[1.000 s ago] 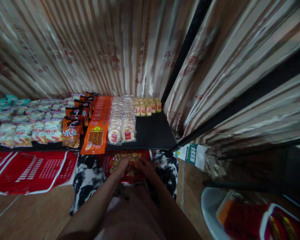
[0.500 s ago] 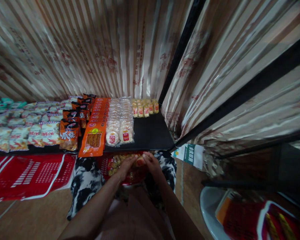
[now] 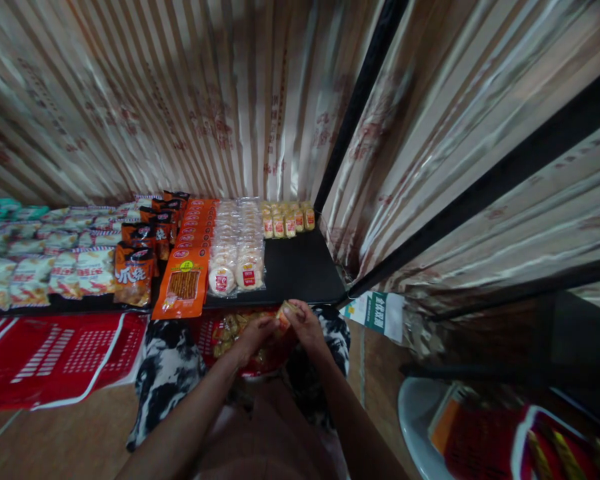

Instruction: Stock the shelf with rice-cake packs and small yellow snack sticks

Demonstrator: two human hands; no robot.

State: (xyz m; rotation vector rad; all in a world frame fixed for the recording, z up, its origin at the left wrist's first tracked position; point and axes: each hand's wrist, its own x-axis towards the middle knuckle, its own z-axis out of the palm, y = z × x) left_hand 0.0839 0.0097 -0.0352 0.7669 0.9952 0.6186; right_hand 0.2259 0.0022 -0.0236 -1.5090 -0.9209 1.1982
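Note:
Both my hands are in a red basket (image 3: 215, 333) held between my knees, full of small yellow snack packets (image 3: 226, 331). My right hand (image 3: 304, 325) is closed on a small yellow-and-red packet (image 3: 286, 311), lifted just above the basket near the shelf's front edge. My left hand (image 3: 257, 335) curls over the packets in the basket beside it; what its fingers hold is hidden. Ahead is a black shelf (image 3: 300, 270) with a short row of the same yellow packets (image 3: 286, 221) at the back.
On the shelf stand rows of round rice crackers (image 3: 236, 250), orange stick-snack bags (image 3: 186, 267), dark orange bags (image 3: 135, 267) and white bags (image 3: 55, 267). Red baskets (image 3: 60, 353) lie at the left. A white chair (image 3: 420, 427) with red packages stands at the right. Striped curtain behind.
My right hand has risen out of the basket with a small packet toward the shelf edge. My left hand stays low among the packets.

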